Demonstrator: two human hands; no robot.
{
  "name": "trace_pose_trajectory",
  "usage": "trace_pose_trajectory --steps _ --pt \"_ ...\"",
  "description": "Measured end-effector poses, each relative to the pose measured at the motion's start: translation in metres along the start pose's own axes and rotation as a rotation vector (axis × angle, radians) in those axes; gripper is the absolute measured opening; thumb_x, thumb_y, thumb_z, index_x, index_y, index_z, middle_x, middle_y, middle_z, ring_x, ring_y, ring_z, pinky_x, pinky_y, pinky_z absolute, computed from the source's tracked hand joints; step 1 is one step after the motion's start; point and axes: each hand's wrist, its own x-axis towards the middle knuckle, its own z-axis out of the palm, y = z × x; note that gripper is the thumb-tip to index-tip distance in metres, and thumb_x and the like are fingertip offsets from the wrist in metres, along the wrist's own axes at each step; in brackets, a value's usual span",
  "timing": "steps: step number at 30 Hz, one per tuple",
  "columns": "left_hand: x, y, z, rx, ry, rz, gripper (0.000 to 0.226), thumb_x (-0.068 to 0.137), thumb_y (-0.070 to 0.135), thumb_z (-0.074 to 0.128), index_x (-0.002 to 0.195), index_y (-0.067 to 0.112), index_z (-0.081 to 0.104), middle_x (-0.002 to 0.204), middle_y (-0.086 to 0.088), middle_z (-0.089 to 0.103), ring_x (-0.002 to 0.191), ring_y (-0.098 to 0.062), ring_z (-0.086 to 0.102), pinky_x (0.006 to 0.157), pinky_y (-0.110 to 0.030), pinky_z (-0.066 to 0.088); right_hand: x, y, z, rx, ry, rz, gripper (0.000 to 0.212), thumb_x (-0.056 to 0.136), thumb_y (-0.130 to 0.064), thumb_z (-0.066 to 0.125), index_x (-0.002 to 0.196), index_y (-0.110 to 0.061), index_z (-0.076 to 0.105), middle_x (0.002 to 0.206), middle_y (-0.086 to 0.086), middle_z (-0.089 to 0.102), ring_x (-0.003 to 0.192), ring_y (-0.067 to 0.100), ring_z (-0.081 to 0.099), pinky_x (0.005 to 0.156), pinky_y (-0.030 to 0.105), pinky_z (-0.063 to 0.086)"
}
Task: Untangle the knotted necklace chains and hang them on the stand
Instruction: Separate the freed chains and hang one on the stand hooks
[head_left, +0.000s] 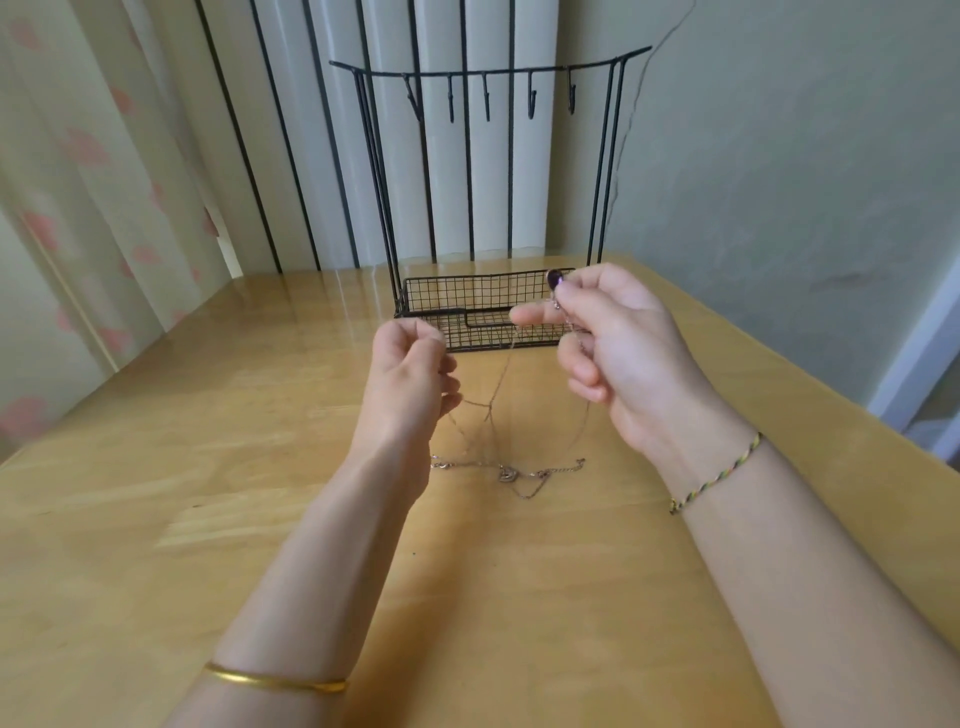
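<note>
Wooden worktop (208, 467): left hand (410, 379) and right hand (618, 343) pinch the tangled necklace chains (491, 410), untangling underway; probably they need teasing apart next.

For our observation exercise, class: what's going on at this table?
A person is working on tangled necklace chains over a wooden table. The left hand and right hand each pinch a strand and hold it up, while the knotted lower part, with clasps, lies on the table. The hooks on the black wire stand behind are bare.
</note>
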Motion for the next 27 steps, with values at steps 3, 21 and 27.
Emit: trace_pose_trajectory --steps 3,21,27 --pt "0.004 0.001 0.004 0.131 0.017 0.026 0.016 0.094 0.011 0.038 0.085 0.023 0.044 0.074 0.004 0.043 0.063 -0.010 0.038 0.067 -0.027 0.042 0.006 -0.017 0.002 -0.063 -0.046 0.008 0.014 0.096 -0.012 0.043 0.082 -0.014 0.042 0.100 0.010 0.070 0.033 0.008 0.027 0.032 0.017 0.018" --pt "0.002 0.118 0.008 0.369 -0.299 0.114 0.017 0.084 0.007 0.063 0.100 0.013 0.062 0.098 -0.008 0.069 0.047 -0.008 0.027 0.039 -0.018 0.025 0.007 -0.085 0.009 -0.129 0.080 -0.115 0.005 0.095 -0.014 0.041 0.095 -0.010 0.043 0.128 0.031 0.050 0.036 0.008 0.027 0.033 0.018 0.017" --pt "-0.010 0.147 0.012 0.115 -0.352 0.267 0.039 0.085 -0.010 0.043 0.114 0.011 0.058 0.105 -0.004 0.072 0.041 -0.007 0.025 0.037 -0.018 0.022 0.005 -0.088 0.000 -0.143 0.109 -0.097 0.008 0.094 -0.014 0.041 0.098 -0.009 0.045 0.123 0.024 0.054 0.043 0.011 0.032 0.037 0.021 0.022"
